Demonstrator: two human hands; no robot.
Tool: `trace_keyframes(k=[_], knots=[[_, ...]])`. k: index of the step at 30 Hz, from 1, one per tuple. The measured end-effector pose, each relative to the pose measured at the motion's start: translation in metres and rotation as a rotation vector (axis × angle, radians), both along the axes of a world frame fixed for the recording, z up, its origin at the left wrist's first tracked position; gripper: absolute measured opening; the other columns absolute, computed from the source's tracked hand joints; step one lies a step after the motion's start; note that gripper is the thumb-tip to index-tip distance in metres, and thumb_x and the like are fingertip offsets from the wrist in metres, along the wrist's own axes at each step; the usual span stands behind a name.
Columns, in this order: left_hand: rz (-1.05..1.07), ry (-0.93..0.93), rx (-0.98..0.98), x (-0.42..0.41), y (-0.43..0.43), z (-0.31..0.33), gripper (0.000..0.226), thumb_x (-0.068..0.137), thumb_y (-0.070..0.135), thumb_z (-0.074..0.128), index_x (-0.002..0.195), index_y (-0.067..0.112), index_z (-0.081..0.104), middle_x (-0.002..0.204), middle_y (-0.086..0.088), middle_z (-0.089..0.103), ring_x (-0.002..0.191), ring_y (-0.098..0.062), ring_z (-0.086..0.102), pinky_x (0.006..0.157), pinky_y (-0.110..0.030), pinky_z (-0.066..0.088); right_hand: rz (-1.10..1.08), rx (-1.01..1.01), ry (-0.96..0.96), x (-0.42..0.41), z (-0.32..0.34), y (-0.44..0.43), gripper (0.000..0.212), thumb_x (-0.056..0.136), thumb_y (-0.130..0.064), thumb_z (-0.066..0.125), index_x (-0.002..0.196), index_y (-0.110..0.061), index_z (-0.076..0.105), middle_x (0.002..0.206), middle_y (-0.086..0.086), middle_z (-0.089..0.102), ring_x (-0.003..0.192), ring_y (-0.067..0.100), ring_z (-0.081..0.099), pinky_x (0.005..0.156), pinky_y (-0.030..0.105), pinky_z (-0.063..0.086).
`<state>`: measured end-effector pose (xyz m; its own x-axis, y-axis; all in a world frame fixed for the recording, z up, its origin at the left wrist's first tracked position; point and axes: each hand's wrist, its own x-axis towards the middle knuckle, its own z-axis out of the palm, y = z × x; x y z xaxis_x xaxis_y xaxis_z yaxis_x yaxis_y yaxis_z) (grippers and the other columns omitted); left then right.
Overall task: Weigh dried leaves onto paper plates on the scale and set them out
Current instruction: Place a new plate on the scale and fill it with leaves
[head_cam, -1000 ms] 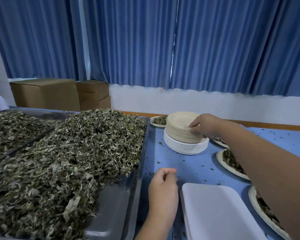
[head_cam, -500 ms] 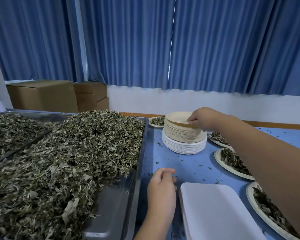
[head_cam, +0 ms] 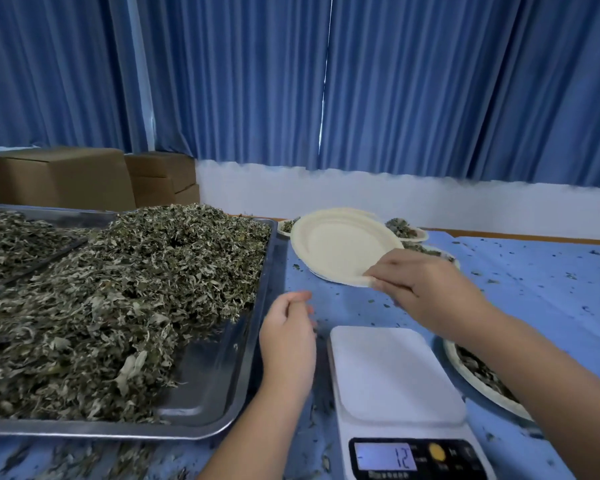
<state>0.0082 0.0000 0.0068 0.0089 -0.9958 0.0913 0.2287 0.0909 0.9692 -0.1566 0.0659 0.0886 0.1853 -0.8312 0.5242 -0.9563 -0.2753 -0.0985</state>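
**Empty plate poised beyond the scale**

The right hand (head_cam: 426, 289) is pinching the near rim of an empty paper plate (head_cam: 340, 244), which is tilting above the table (head_cam: 534, 271) at 12 o'clock from the scale (head_cam: 395, 372). The bare platform is lying at 6 o'clock from the plate, so the move is probably a straight pull inward. The left hand (head_cam: 288, 337), loosely curled and holding nothing, is lying at the scale's 10 o'clock beside the tray (head_cam: 222, 410) of dried leaves (head_cam: 118, 289).

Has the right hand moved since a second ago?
Yes. The right hand, pinching a round beige paper plate, has drawn toward the person, nearer the white digital scale.
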Motion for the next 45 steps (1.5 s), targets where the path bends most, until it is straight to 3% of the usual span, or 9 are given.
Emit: trace_keyframes(k=[8,13,22,27,31,35,38,42,45], knots=[[-0.227,0.094,0.193,0.013,0.007,0.011,0.021,0.099,0.021,0.046,0.093,0.009,0.063,0.081,-0.007,0.068,0.063,-0.018,0.057,0.058,-0.028,0.045,0.022,0.231,-0.087,-0.012,-0.036,0.086,0.020,0.093,-0.019,0.061,0.108,-0.024,0.073,0.101,-0.026,0.059,0.087,-0.013,0.053,0.075,0.005,0.037],[-0.274,-0.068,0.165,0.009,0.012,0.003,0.012,0.091,0.017,0.060,0.093,0.007,0.067,0.059,0.002,0.062,0.063,-0.021,0.056,0.070,-0.037,0.049,0.025,0.330,-0.141,-0.020,-0.037,0.097,0.023,0.095,-0.017,0.058,0.112,-0.026,0.072,0.098,-0.027,0.058,0.083,-0.014,0.054,0.071,0.003,0.035],[-0.158,-0.379,-0.014,0.012,0.014,-0.001,0.020,0.096,0.020,0.047,0.098,0.022,0.067,0.082,0.003,0.066,0.073,-0.017,0.060,0.067,-0.029,0.044,0.013,0.535,-0.238,-0.029,-0.034,0.109,0.034,0.096,-0.023,0.056,0.114,-0.051,0.059,0.106,-0.036,0.050,0.076,-0.004,0.059,0.070,0.008,0.041],[-0.037,-0.486,-0.148,0.014,0.016,0.002,0.019,0.097,0.025,0.048,0.103,0.020,0.065,0.089,0.006,0.062,0.081,-0.018,0.062,0.074,-0.033,0.048,-0.044,0.254,-0.376,-0.034,-0.036,0.104,0.031,0.093,-0.020,0.059,0.094,-0.050,0.067,0.095,-0.023,0.061,0.071,0.009,0.058,0.066,0.018,0.046],[0.061,-0.629,-0.317,0.021,0.019,0.012,0.019,0.095,0.019,0.048,0.095,0.023,0.067,0.082,0.008,0.058,0.071,-0.011,0.051,0.065,-0.027,0.037,-0.118,0.031,-0.412,-0.036,-0.050,0.092,0.029,0.090,-0.016,0.062,0.082,-0.043,0.066,0.083,-0.018,0.063,0.075,0.004,0.055,0.065,0.007,0.038],[0.296,-0.912,-0.478,0.048,0.022,0.028,0.020,0.094,0.023,0.046,0.094,0.025,0.066,0.101,0.003,0.056,0.089,-0.018,0.054,0.075,-0.032,0.044,-0.175,0.004,-0.447,-0.040,-0.059,0.087,0.023,0.091,-0.014,0.062,0.083,-0.034,0.070,0.080,-0.017,0.062,0.070,0.000,0.053,0.061,0.006,0.037],[0.528,-1.075,-0.389,0.083,0.019,0.035,0.024,0.092,0.029,0.045,0.102,0.023,0.066,0.107,-0.001,0.056,0.093,-0.023,0.052,0.074,-0.034,0.042,-0.165,0.017,-0.448,-0.038,-0.061,0.088,0.024,0.091,-0.012,0.062,0.081,-0.033,0.069,0.080,-0.018,0.062,0.067,-0.001,0.053,0.059,0.006,0.038],[0.374,-1.603,-0.016,0.114,0.012,0.027,0.041,0.092,0.039,0.044,0.119,0.011,0.058,0.126,-0.017,0.050,0.113,-0.038,0.050,0.092,-0.043,0.045,-0.156,0.026,-0.444,-0.036,-0.059,0.087,0.023,0.091,-0.013,0.061,0.081,-0.033,0.069,0.083,-0.019,0.063,0.068,-0.005,0.053,0.060,0.003,0.036],[0.089,-1.553,-0.015,0.118,0.014,0.021,0.031,0.093,0.038,0.048,0.109,0.016,0.063,0.117,-0.011,0.061,0.102,-0.029,0.057,0.089,-0.037,0.049,-0.171,-0.010,-0.451,-0.036,-0.057,0.087,0.023,0.091,-0.013,0.060,0.082,-0.032,0.068,0.082,-0.018,0.063,0.070,-0.008,0.051,0.059,0.002,0.034]])
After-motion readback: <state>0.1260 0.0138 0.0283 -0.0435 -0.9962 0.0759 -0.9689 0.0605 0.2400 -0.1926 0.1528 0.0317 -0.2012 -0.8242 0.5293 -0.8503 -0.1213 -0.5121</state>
